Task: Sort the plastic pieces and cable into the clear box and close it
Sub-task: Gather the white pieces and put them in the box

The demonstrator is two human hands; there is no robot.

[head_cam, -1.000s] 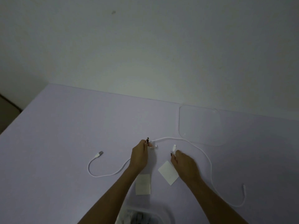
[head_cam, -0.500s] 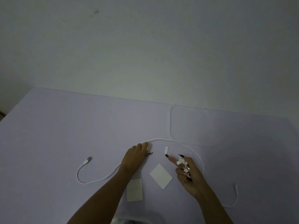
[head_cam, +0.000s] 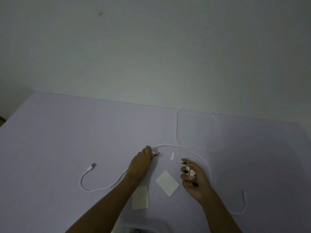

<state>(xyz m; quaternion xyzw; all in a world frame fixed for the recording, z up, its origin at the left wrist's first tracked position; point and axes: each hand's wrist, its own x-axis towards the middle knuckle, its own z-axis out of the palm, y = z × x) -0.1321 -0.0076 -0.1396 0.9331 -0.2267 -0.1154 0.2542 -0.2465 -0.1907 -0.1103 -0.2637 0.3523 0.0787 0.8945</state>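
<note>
A long white cable (head_cam: 175, 145) curves across the purple table, one plug at the left and the other end at the far right. My left hand (head_cam: 139, 163) lies over the cable and pinches a small white plastic piece (head_cam: 153, 153) at its fingertips. My right hand (head_cam: 191, 178) is turned palm up, fingers curled round several small white pieces (head_cam: 191, 173). One more white piece (head_cam: 172, 156) lies on the table between my hands. The clear box (head_cam: 143, 228) shows only partly at the bottom edge. Its clear lid (head_cam: 198, 131) lies flat at the back right.
Two pale rectangular cards lie near my wrists, one (head_cam: 167, 183) between my hands and one (head_cam: 140, 197) beside my left forearm. The table (head_cam: 58, 135) ends at a plain wall behind and drops off at the left.
My right hand has turned palm up and drawn back with white pieces in its fingers. My left hand stays on the cable. The view has shifted slightly.
</note>
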